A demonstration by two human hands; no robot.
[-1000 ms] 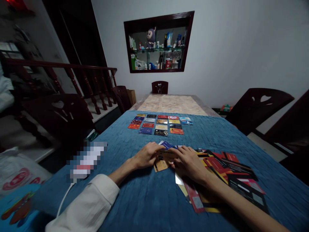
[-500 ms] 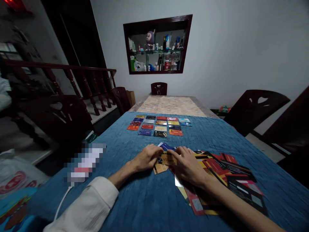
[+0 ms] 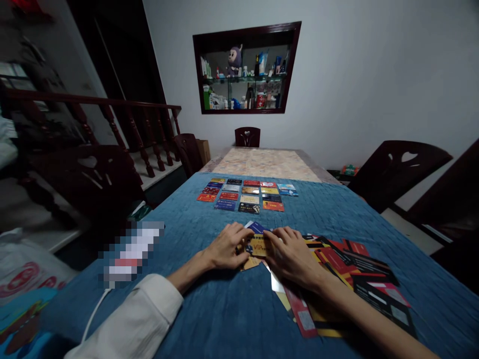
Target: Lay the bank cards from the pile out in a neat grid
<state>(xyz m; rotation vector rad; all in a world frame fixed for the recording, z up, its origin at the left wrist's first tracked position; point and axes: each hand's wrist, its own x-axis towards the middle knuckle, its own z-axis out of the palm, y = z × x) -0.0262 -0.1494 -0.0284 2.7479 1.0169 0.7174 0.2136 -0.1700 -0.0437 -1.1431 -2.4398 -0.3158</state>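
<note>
Between my hands is a gold VIP card [image 3: 257,247], its printed face towards me. My left hand [image 3: 229,247] pinches its left edge, and my right hand [image 3: 290,252] grips its right end with fingers bent over it. Just behind it shows part of a blue card [image 3: 256,227], and another tan card [image 3: 251,263] pokes out below. Under and beside my right hand spreads a loose pile of cards [image 3: 377,267] in red, black and yellow, partly covered by my forearm. Farther off, several cards [image 3: 249,198] lie face up in neat columns.
A blue cloth [image 3: 179,309] covers the near table. At left lies a pixelated object [image 3: 130,254] with a white cable [image 3: 93,314]. Dark wooden chairs [image 3: 400,169] stand around the table. A plastic bag [image 3: 30,269] is at the lower left.
The gold card has tipped slightly so its VIP print shows more fully. My left fingers have shifted a little along its edge. The laid-out cards have not moved.
</note>
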